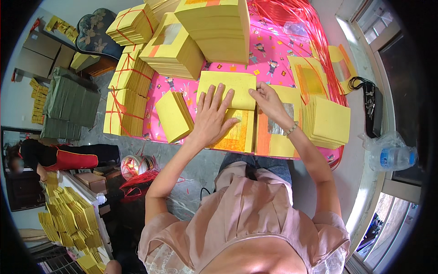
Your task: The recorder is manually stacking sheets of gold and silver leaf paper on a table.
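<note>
My left hand (211, 118) lies flat with its fingers spread on a folded yellow paper sheet (244, 84). At that sheet's right edge, the thumb and fingers of my right hand (270, 102) pinch the paper. Beneath its near edge shows yellow paper with a shiny orange-gold patch (239, 130). Below my right wrist lies yellow paper with a silver foil patch and an orange strip (263, 139). A small stack of folded yellow paper (173, 118) rests left of my left hand. Another stack of folded yellow sheets (331, 121) sits to the right of my right forearm.
Tall yellow paper stacks (214, 34) stand at the back of the pink patterned table (269, 55). Red-tied bundles (125, 112) line its left edge. Red plastic strands (315, 32) hang down the right side. A bucket (132, 166) stands on the floor; another person (68, 155) is at left.
</note>
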### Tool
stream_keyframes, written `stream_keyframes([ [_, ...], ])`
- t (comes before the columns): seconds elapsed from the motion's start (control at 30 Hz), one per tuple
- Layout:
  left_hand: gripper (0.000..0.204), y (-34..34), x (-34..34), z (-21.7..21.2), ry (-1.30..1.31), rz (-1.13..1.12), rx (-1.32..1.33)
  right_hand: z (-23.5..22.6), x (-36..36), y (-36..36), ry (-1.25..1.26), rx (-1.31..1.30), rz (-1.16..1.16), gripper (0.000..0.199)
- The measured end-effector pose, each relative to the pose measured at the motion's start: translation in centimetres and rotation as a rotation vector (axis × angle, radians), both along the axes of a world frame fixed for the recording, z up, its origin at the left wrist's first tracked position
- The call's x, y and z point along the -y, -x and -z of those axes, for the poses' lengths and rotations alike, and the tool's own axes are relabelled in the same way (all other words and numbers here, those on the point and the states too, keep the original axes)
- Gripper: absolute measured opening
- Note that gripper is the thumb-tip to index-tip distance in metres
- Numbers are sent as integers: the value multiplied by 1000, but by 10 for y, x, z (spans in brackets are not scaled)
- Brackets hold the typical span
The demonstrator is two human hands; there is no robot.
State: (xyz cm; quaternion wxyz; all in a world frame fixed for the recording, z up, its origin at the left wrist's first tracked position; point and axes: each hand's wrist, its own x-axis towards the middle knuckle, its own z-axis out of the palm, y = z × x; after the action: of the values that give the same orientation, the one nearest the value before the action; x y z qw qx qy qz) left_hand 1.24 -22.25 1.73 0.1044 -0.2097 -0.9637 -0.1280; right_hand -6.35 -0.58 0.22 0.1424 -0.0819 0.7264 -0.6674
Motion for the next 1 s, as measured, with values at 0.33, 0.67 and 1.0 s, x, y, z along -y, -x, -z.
stream_keyframes([
  [0.33,83,10,0,6,-37,-6,6,-31,25,39,-708,-634,30,47],
  [0.67,81,14,-1,11,-45,-16,30,-7,47,65,-706,-633,-269,34],
  [1.0,78,15,-2,15,-76,-15,28,-9,47,68,-717,-609,-296,33],
])
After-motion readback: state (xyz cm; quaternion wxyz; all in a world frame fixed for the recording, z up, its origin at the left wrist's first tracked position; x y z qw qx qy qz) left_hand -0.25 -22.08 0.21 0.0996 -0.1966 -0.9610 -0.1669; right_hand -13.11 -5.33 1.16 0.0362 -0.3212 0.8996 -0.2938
